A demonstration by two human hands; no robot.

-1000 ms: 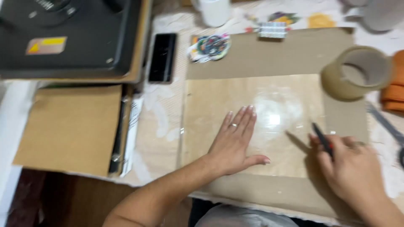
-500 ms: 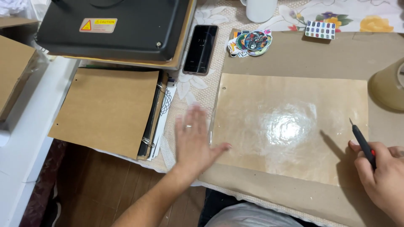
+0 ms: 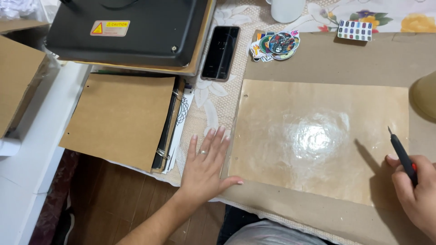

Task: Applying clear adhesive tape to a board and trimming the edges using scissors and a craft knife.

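One view, from the head camera. The left hand lies flat with fingers spread at the left edge of the glossy laminated sheet, thumb resting on its corner. The right hand is closed around a craft knife, blade tip up, just off the sheet's right edge. The sheet lies flat on brown cardboard, beside a ring binder. It looks light, thin, bendable and slick; pinching an edge or corner should grip best.
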